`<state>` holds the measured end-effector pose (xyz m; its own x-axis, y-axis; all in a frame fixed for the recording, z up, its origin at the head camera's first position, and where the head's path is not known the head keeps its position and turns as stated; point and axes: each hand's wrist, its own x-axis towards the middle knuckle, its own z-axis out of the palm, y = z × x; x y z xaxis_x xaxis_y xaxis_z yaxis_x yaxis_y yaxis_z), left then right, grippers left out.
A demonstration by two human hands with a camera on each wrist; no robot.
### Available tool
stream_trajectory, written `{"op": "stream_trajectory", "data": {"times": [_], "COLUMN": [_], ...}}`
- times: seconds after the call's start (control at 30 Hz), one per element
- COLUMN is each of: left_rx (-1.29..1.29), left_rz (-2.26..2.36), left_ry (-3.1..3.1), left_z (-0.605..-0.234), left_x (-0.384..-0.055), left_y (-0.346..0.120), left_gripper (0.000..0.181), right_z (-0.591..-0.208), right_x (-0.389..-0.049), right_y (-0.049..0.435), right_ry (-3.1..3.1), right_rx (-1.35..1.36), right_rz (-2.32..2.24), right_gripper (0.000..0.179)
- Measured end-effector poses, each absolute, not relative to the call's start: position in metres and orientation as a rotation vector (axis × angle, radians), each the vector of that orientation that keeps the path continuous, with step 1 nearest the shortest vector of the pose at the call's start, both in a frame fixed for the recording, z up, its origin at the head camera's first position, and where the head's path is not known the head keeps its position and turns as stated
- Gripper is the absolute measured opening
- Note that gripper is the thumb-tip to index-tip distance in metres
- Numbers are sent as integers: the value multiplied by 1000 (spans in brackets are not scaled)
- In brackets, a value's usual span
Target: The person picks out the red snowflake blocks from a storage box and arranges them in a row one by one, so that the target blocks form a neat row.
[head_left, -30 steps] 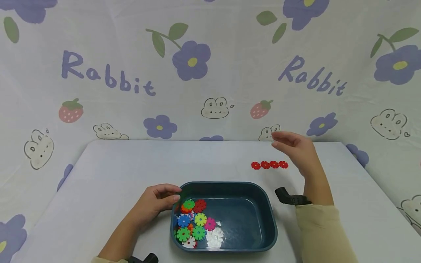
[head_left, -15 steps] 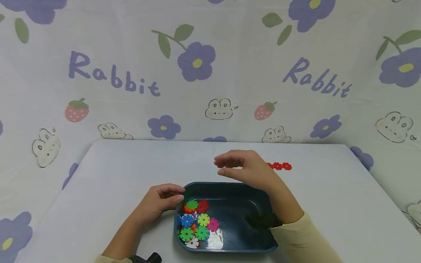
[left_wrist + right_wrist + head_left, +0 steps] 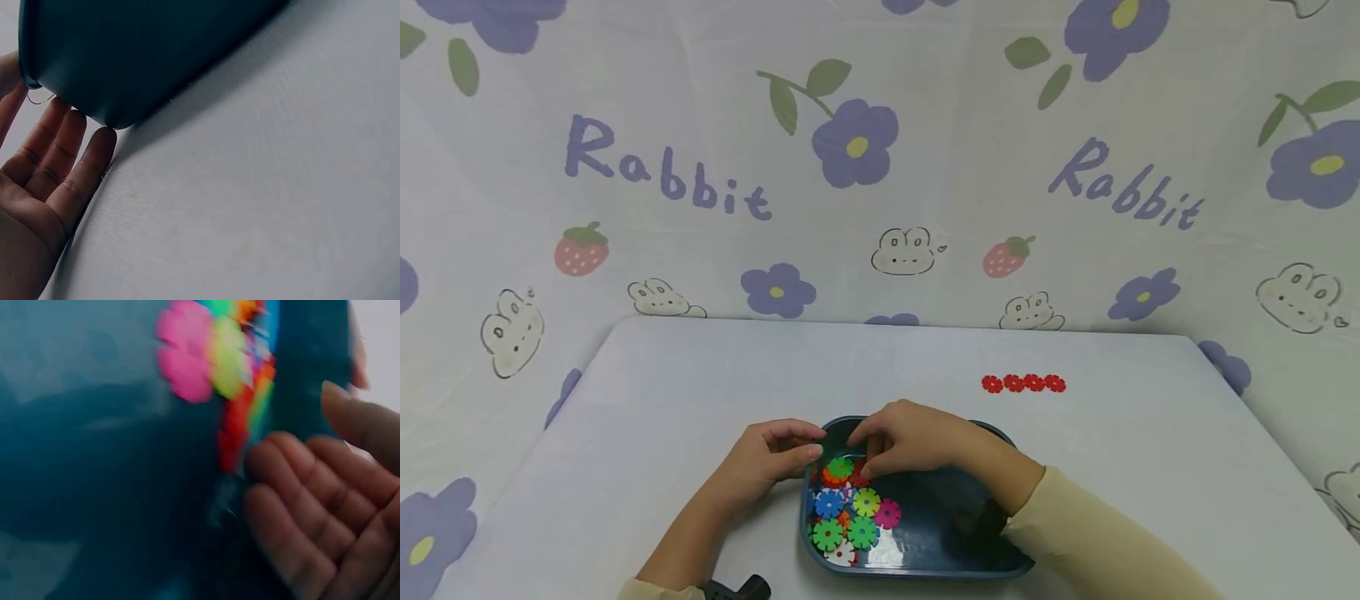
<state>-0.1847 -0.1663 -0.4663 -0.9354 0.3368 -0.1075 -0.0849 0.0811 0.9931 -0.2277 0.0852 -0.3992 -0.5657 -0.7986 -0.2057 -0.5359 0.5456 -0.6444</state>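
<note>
My left hand (image 3: 772, 458) touches the left back corner of the dark teal tray (image 3: 917, 573); in the left wrist view its straight fingers (image 3: 70, 181) lie against the outer wall. My right hand (image 3: 917, 437) is inside the tray, fingers bent downward. In the head view its thumb tip is right at a red snowflake disc (image 3: 859, 477). The right wrist view shows loosely curled fingers and a separate thumb, nothing between them. Several notched plastic discs lie heaped at the tray's left, among them blue (image 3: 829, 503), yellow (image 3: 867, 502), pink (image 3: 888, 513) and green (image 3: 862, 532) ones.
Several red snowflake discs (image 3: 1024, 383) lie in a side-by-side row on the white table (image 3: 700, 367), behind the tray to the right. A patterned cloth (image 3: 925, 183) hangs behind the table. The right forearm crosses the tray's right side.
My right hand has moved from beside the red row, leftward and down into the tray, reaching the discs. My left hand has kept its place at the tray's corner.
</note>
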Motion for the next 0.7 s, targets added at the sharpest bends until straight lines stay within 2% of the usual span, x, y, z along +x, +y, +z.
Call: {"op": "stream_trajectory", "data": {"times": [0.3,0.5,0.7], "left_rx": [245,257,255], "left_rz": [1946,1957,1950], "left_ry": [2020,2009,2011], "left_z": [-467,-465,-464], "left_x": [-184,-184,-184], "left_y": [-165,-165,-165], "left_gripper": [41,41,42], "right_z": [-417,-418,-418], "right_x": [-219,-219,-218], "right_y": [68,67,67], "right_ry": [2492,2488,2469], "right_rx": [-1012,-1016,-969], "right_rz": [-407,-420,-466], "right_gripper": [34,21,19]}}
